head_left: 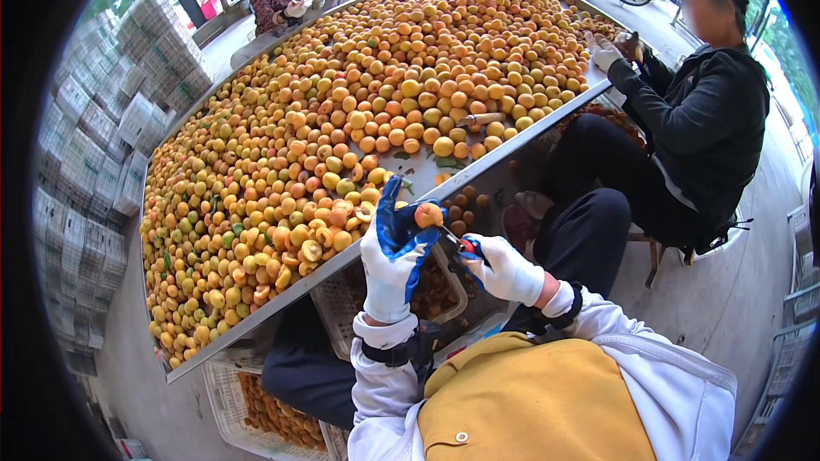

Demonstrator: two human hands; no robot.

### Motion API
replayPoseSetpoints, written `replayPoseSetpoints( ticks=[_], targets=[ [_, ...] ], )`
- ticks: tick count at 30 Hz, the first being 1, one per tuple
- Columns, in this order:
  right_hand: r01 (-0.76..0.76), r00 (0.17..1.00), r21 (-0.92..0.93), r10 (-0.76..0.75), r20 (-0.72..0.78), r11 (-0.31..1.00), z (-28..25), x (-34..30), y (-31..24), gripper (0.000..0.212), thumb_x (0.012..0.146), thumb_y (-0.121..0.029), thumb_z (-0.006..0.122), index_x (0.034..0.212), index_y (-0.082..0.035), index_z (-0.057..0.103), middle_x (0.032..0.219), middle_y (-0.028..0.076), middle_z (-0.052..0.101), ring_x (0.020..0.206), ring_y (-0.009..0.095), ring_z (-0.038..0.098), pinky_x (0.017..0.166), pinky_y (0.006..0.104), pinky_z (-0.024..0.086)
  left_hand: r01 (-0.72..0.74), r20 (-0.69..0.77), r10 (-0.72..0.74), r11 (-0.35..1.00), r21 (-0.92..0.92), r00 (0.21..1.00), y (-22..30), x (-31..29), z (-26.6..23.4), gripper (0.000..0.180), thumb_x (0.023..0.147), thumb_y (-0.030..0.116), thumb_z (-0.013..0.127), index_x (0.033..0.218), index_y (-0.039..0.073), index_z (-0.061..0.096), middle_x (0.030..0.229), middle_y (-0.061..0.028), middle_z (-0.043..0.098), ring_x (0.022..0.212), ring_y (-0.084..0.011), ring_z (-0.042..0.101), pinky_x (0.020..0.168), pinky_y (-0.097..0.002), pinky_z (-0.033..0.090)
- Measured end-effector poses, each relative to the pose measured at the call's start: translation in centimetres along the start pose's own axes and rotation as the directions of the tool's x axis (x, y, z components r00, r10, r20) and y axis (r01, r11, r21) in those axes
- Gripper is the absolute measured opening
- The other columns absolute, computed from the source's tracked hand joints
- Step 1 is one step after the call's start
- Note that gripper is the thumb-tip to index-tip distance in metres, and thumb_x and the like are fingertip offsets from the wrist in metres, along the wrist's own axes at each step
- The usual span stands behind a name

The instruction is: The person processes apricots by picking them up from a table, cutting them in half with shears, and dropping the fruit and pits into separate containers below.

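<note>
- Apricot: our left hand is clamped on it; it may slip.
- Our right hand, closed on a small knife, risks nicking those fingers.

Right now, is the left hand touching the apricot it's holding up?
Touching. The head view shows the gloved left hand pinching the apricot between its fingertips, no gap visible, above the crate.

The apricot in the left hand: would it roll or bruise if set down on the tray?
The apricot is round, so it would probably roll on the bare metal tray. Pinched by the left hand, it looks small and light. Cut halves nearby suggest soft, easily bruised flesh.
</note>
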State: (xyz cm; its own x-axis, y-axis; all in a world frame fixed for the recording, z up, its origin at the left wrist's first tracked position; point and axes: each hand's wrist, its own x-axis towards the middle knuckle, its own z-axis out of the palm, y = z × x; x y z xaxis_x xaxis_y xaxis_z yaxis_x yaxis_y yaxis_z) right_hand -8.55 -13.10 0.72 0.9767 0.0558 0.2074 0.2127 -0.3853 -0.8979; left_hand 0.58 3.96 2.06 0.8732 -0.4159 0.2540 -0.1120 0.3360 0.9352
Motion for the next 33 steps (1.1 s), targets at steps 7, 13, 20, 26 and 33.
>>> replayPoseSetpoints(
  ticks=[7, 13, 20, 26, 33],
  targets=[
    [-0.045, 0.998, 0.14, 0.039, 0.05, 0.989, -0.3, -0.6, 1.6, 0.017, 0.1, -0.016, 0.057, 0.097, 0.0, 0.063, 0.083, 0.024, 0.064, 0.076, 0.039, 0.061, 0.072, 0.0411, 0.05, -0.106, 0.058, 0.093, 0.946, 0.306, 0.994, -0.4, -0.3, 0.4, 0.089, 0.082, -0.012, 0.068, 0.158, -0.001, 0.022, 0.116, -0.0106, 0.064, 0.107, -0.0191, 0.062, 0.101, -0.0326, 0.046],
    [0.04, 0.998, 0.196, -0.047, 0.03, 0.98, 0.2, -1.0, 1.8, 0.018, 0.101, -0.016, 0.058, 0.104, 0.0, 0.063, 0.09, 0.023, 0.068, 0.078, 0.034, 0.061, 0.077, 0.0416, 0.049, -0.196, 0.042, 0.192, 0.949, 0.247, 0.98, 0.2, 0.1, 2.8, 0.07, 0.085, 0.001, 0.061, 0.151, -0.003, 0.036, 0.113, -0.0176, 0.063, 0.103, -0.0306, 0.063, 0.1, -0.0411, 0.047],
    [0.063, 0.996, 0.113, -0.055, -0.072, 0.992, -0.3, -2.7, 2.9, 0.022, 0.101, -0.02, 0.057, 0.11, -0.002, 0.065, 0.095, 0.023, 0.069, 0.089, 0.039, 0.065, 0.078, 0.0431, 0.048, 0.166, 0.012, -0.167, 0.984, 0.072, 0.986, 4.6, -3.0, 10.1, 0.025, 0.101, 0.011, 0.056, 0.122, -0.002, 0.058, 0.105, -0.0062, 0.064, 0.091, -0.0167, 0.061, 0.084, -0.0314, 0.051],
    [0.03, 0.999, 0.128, -0.024, -0.043, 0.991, 0.0, -3.0, 3.9, 0.03, 0.103, -0.027, 0.055, 0.117, -0.002, 0.065, 0.102, 0.022, 0.07, 0.098, 0.038, 0.065, 0.084, 0.0427, 0.048, 0.123, 0.082, -0.129, 0.99, 0.066, 0.988, 5.3, -2.9, 11.4, 0.026, 0.102, 0.013, 0.056, 0.123, -0.002, 0.058, 0.105, -0.0067, 0.065, 0.093, -0.0171, 0.061, 0.085, -0.0316, 0.051],
    [0.203, 0.954, 0.083, -0.178, -0.239, 0.976, -0.1, -4.5, 2.8, 0.033, 0.1, -0.031, 0.059, 0.083, -0.002, 0.062, 0.075, 0.023, 0.065, 0.073, 0.041, 0.066, 0.064, 0.0497, 0.048, 0.12, 0.12, -0.124, 0.992, 0.043, 0.985, 5.0, -3.3, 12.4, 0.028, 0.102, 0.015, 0.056, 0.124, -0.002, 0.058, 0.107, -0.0072, 0.065, 0.094, -0.0175, 0.062, 0.086, -0.0319, 0.051]
  ],
)
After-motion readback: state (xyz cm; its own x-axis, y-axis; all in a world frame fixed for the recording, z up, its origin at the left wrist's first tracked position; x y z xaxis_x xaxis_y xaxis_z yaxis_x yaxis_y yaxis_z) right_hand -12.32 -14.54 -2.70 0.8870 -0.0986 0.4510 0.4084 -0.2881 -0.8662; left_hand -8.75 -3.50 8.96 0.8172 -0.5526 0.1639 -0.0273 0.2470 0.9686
